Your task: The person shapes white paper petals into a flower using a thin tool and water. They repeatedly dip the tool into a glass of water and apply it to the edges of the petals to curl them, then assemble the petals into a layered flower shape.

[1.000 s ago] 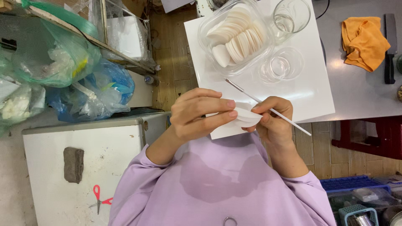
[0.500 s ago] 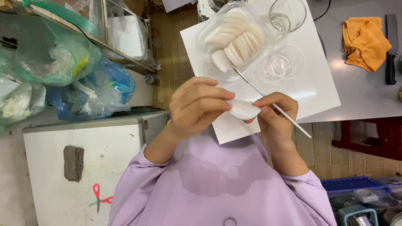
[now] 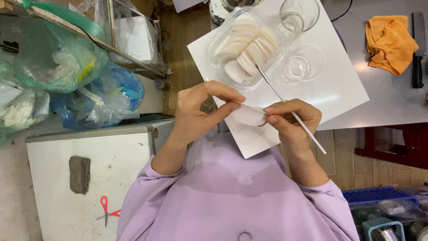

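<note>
White thin disc (image 3: 248,115) is pinched between both hands over a white board (image 3: 339,89): left hand (image 3: 203,111) grips its edge, right hand (image 3: 292,120) also holds a slim brush (image 3: 290,107). Many more discs (image 3: 247,47) wait stacked in a clear tray (image 3: 214,49), so most of the work seems left.

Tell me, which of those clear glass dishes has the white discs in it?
The oblong dish, the one nearest the person's hands, holds the stacked white discs. The small round bowl and the tall glass beside it look empty.
</note>
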